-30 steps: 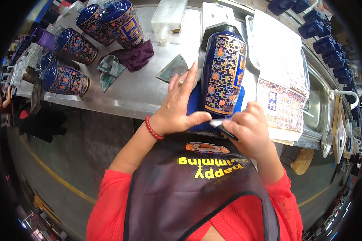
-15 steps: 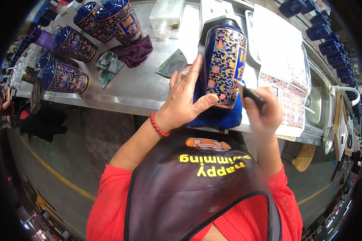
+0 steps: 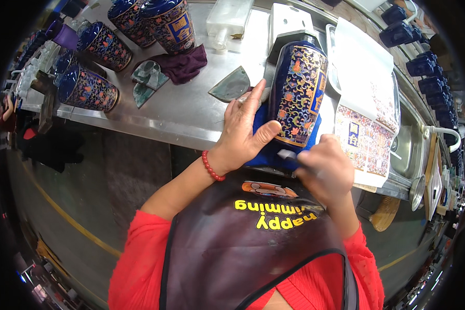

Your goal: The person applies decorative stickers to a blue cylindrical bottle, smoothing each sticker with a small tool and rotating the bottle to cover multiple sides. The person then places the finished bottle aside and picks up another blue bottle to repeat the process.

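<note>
A dark blue bottle (image 3: 297, 95) with colourful floral decoration and a gold-edged label lies tilted on a blue cloth (image 3: 263, 159), its neck pointing away from me. My left hand (image 3: 245, 126) steadies it from the left, with the fingers stretched along its side and the thumb at its lower corner. Just below the bottle's near end, my right hand (image 3: 328, 168) is closed round a small dark-handled scraper (image 3: 287, 154) with a pale flat tip. Motion smears this hand and the tool. The scraper's tip is apart from the decorated front.
Several matching bottles (image 3: 90, 88) stand at the left on the metal table (image 3: 160, 121). Beside them lie a purple cloth (image 3: 183, 64) and green curved pieces (image 3: 149, 82). A clear bottle (image 3: 227, 23) lies at the back. Patterned sheets (image 3: 364, 139) lie right, before a sink (image 3: 411, 142).
My right hand and the scraper have moved down and left, from the bottle's lower right edge to below its near end. My left hand stays on the bottle; the whole view has shifted slightly.
</note>
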A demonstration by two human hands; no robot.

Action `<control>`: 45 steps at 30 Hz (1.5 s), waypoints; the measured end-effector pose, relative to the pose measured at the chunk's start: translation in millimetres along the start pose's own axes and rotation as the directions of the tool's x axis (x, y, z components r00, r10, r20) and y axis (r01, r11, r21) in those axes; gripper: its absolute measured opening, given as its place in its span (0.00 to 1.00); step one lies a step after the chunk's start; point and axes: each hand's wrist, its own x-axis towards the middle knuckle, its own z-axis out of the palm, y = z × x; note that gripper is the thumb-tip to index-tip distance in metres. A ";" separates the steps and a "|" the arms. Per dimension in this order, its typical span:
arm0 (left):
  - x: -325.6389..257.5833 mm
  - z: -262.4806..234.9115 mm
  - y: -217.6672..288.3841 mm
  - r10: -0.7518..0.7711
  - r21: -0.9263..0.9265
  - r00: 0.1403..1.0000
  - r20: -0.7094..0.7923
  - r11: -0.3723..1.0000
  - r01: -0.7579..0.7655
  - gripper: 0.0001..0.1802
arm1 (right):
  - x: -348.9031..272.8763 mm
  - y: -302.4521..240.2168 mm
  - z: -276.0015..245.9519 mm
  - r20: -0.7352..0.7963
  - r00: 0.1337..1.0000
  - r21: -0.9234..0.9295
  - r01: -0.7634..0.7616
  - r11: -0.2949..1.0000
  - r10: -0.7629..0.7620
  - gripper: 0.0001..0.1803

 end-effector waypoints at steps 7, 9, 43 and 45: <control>-1.0 -3.4 1.3 -0.024 -0.033 0.999 0.023 0.999 0.025 0.50 | -10.3 6.4 6.8 -0.190 0.735 0.421 -0.538 0.730 0.651 0.13; -1.0 -5.2 11.0 0.029 0.035 0.998 -0.054 0.999 -0.027 0.50 | -11.2 8.8 8.6 -0.195 0.719 0.405 -0.560 0.723 0.667 0.13; 64.9 -2.5 29.3 0.145 0.108 0.989 0.038 0.983 -0.148 0.53 | -21.3 22.9 11.7 -0.200 0.724 0.361 -0.571 0.737 0.660 0.14; 65.1 -2.4 27.2 0.236 0.196 0.971 0.035 0.951 -0.238 0.51 | -22.0 20.6 10.0 -0.190 0.728 0.352 -0.576 0.738 0.659 0.15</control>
